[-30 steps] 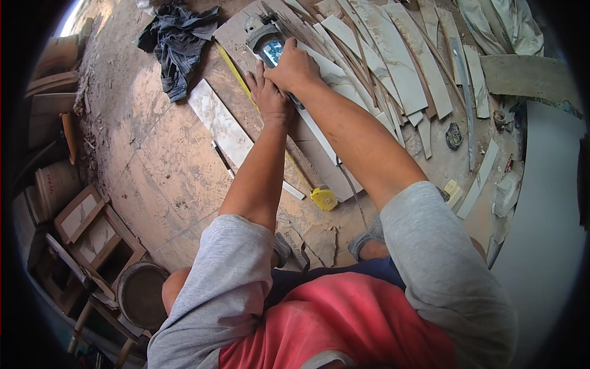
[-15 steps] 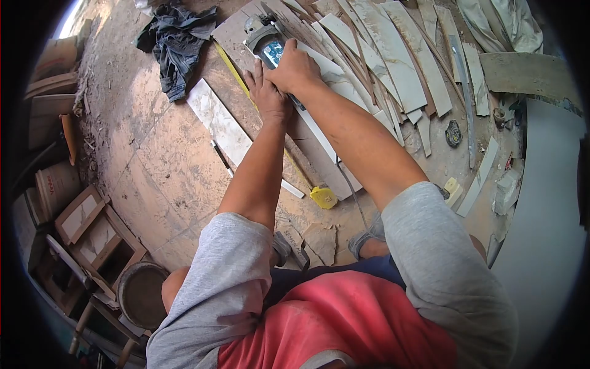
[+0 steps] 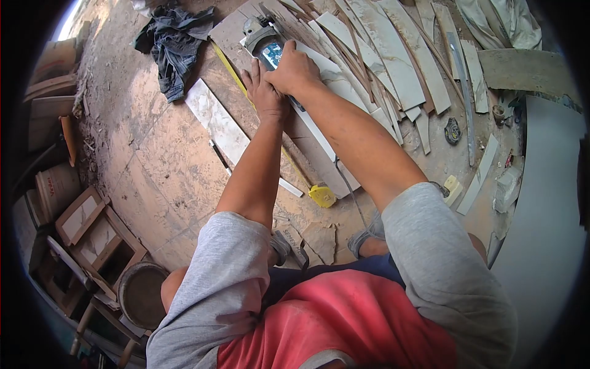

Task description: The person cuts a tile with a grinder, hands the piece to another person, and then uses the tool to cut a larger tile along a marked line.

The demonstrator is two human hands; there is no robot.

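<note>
At the top centre my right hand (image 3: pixel 294 71) wraps around the body of an angle grinder (image 3: pixel 270 52), which has a blue body and a grey metal head. The grinder rests over a pale tile strip (image 3: pixel 316 129) on a larger board (image 3: pixel 304 161). My left hand (image 3: pixel 267 98) lies beside the grinder, its fingers stretched forward and palm down; what lies under the palm is hidden. A yellow tape measure (image 3: pixel 322 195) sits at the board's near end, its blade running up past my left hand. The grinder's disc is hard to make out.
A marbled tile piece (image 3: pixel 218 120) and a marker pen (image 3: pixel 220 155) lie to the left. Several tile offcuts (image 3: pixel 399 67) are heaped at upper right. A dark cloth (image 3: pixel 175 52) lies at upper left. A round bucket (image 3: pixel 142 295) stands lower left. The grinder's cord (image 3: pixel 350 184) trails toward my feet.
Both hands and the grinder keep almost the same place on the tile. The whole view has shifted very slightly.
</note>
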